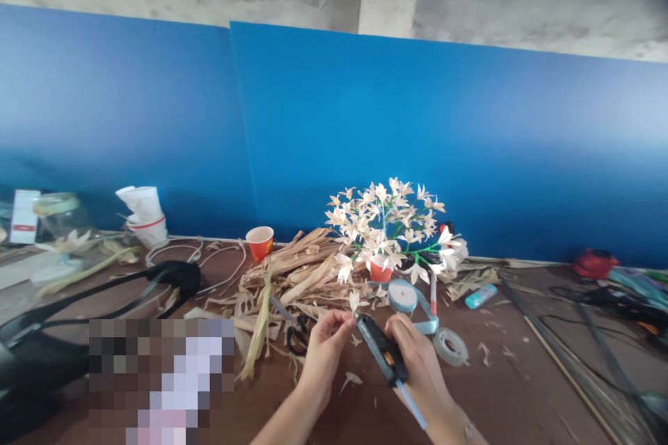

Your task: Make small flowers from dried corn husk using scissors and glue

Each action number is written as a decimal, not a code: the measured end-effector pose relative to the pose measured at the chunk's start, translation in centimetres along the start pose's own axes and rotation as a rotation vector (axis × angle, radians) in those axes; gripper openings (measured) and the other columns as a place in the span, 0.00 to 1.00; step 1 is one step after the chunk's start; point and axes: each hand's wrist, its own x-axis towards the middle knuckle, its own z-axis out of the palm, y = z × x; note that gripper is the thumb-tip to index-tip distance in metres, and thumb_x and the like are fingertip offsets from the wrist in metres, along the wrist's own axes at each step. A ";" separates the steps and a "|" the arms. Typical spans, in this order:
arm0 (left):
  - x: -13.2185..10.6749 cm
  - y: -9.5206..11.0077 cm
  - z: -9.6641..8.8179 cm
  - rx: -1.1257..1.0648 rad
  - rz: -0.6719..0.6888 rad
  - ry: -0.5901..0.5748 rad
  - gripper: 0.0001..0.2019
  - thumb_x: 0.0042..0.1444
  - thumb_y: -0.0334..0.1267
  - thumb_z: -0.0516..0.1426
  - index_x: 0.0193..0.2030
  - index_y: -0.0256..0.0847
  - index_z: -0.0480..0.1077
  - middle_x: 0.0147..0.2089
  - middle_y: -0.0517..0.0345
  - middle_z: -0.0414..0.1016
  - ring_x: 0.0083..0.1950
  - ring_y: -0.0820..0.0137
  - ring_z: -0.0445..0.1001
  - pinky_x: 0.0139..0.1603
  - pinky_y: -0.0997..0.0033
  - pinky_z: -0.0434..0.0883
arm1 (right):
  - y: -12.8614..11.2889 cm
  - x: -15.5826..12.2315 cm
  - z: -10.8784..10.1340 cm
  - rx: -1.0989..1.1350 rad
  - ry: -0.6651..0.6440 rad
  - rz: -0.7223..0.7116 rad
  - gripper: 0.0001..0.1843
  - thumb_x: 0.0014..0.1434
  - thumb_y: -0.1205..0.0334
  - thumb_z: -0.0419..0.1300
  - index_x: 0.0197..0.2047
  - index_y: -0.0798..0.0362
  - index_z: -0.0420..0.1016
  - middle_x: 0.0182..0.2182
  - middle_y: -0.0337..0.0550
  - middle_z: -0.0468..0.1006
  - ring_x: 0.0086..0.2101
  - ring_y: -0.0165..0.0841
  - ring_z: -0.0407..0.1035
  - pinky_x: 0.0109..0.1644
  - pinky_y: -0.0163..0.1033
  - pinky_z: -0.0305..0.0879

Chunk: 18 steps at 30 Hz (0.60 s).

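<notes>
My left hand (324, 348) pinches a small pale husk flower (355, 302) between thumb and fingertips. In my right hand (419, 354) is a black glue gun (383, 349), its nozzle close to the base of that flower; whether they touch I cannot tell. A pale blue glue stick (411, 405) sticks out of the gun's rear. Just beyond my hands, a bunch of cream husk flowers (386, 219) on green stems stands in a red cup (380, 268). Dark-handled scissors (297, 337) lie left of my left hand.
Dried corn husks (292, 274) are heaped behind my left hand. A light blue ribbon roll (402, 296) and a clear tape roll (451, 347) lie near my right hand. An orange-red paper cup (259, 245) stands farther back. A black bag (46, 341) occupies the left; thin rods (579, 375) lie right.
</notes>
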 end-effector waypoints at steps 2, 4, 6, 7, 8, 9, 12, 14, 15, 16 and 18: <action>0.0 0.0 0.0 0.001 0.004 -0.003 0.16 0.39 0.47 0.64 0.26 0.37 0.67 0.24 0.63 0.68 0.23 0.77 0.63 0.25 0.78 0.60 | 0.0 0.0 0.0 -0.002 0.003 0.000 0.09 0.48 0.76 0.48 0.28 0.51 0.55 0.26 0.37 0.61 0.26 0.30 0.58 0.29 0.33 0.52; 0.0 0.0 0.0 0.004 0.006 0.002 0.16 0.38 0.47 0.64 0.26 0.37 0.67 0.24 0.63 0.68 0.24 0.77 0.63 0.26 0.78 0.60 | 0.0 0.1 0.0 -0.003 0.011 -0.001 0.09 0.48 0.76 0.48 0.28 0.51 0.55 0.26 0.37 0.61 0.26 0.30 0.58 0.29 0.33 0.52; 0.0 0.0 0.0 0.005 0.000 0.011 0.16 0.38 0.47 0.64 0.25 0.37 0.67 0.23 0.63 0.68 0.23 0.77 0.63 0.25 0.78 0.60 | 0.1 0.1 0.0 -0.004 0.014 -0.005 0.09 0.49 0.76 0.47 0.27 0.51 0.54 0.25 0.37 0.61 0.26 0.30 0.58 0.29 0.33 0.51; 0.1 -0.1 0.0 0.001 -0.005 0.013 0.16 0.38 0.47 0.64 0.25 0.37 0.67 0.23 0.63 0.68 0.23 0.77 0.63 0.25 0.79 0.59 | 0.1 0.1 0.1 -0.005 0.016 -0.007 0.09 0.49 0.76 0.47 0.27 0.51 0.54 0.25 0.37 0.60 0.26 0.30 0.58 0.29 0.33 0.51; 0.1 -0.1 -0.1 -0.004 -0.005 0.013 0.16 0.38 0.47 0.64 0.25 0.37 0.67 0.23 0.63 0.68 0.22 0.78 0.62 0.25 0.79 0.59 | 0.1 0.1 0.1 -0.006 0.015 -0.009 0.09 0.50 0.76 0.47 0.27 0.51 0.54 0.25 0.37 0.60 0.26 0.30 0.58 0.29 0.33 0.51; 0.1 -0.1 -0.1 -0.009 -0.004 0.014 0.16 0.38 0.47 0.64 0.25 0.37 0.67 0.22 0.64 0.68 0.22 0.78 0.62 0.25 0.79 0.59 | 0.2 0.1 0.2 -0.008 0.016 -0.010 0.09 0.50 0.76 0.47 0.27 0.51 0.54 0.25 0.37 0.60 0.26 0.30 0.58 0.29 0.33 0.51; 0.1 -0.3 -0.1 -0.018 0.005 0.006 0.15 0.39 0.46 0.64 0.25 0.37 0.67 0.23 0.63 0.68 0.23 0.78 0.63 0.25 0.79 0.60 | 0.3 0.0 0.3 -0.016 0.019 -0.007 0.10 0.50 0.76 0.47 0.27 0.51 0.53 0.25 0.37 0.60 0.25 0.30 0.57 0.28 0.33 0.51; 0.1 -0.3 -0.1 -0.020 0.007 -0.008 0.15 0.40 0.46 0.63 0.26 0.37 0.67 0.23 0.64 0.68 0.23 0.78 0.63 0.26 0.79 0.60 | 0.3 0.0 0.3 -0.018 0.015 -0.003 0.10 0.50 0.76 0.47 0.27 0.51 0.53 0.25 0.37 0.60 0.26 0.30 0.57 0.28 0.33 0.50; 0.1 -0.4 -0.1 -0.019 0.007 -0.014 0.14 0.41 0.46 0.63 0.26 0.37 0.67 0.23 0.64 0.68 0.23 0.78 0.63 0.25 0.79 0.60 | 0.3 0.0 0.3 -0.019 0.014 -0.002 0.10 0.50 0.76 0.47 0.27 0.51 0.53 0.25 0.37 0.60 0.26 0.30 0.57 0.29 0.34 0.51; 0.1 -0.4 -0.2 -0.018 0.006 -0.018 0.14 0.41 0.46 0.63 0.26 0.37 0.67 0.23 0.64 0.68 0.22 0.78 0.63 0.25 0.79 0.59 | 0.3 0.0 0.2 -0.020 0.011 -0.002 0.10 0.50 0.76 0.47 0.27 0.51 0.53 0.25 0.37 0.60 0.26 0.30 0.57 0.29 0.34 0.51; 0.1 -0.5 -0.2 -0.017 0.006 -0.018 0.14 0.41 0.46 0.63 0.27 0.37 0.67 0.23 0.63 0.68 0.22 0.78 0.62 0.25 0.79 0.59 | 0.2 -0.1 0.2 -0.023 0.007 -0.003 0.10 0.50 0.76 0.47 0.27 0.51 0.53 0.25 0.37 0.59 0.26 0.30 0.56 0.29 0.34 0.51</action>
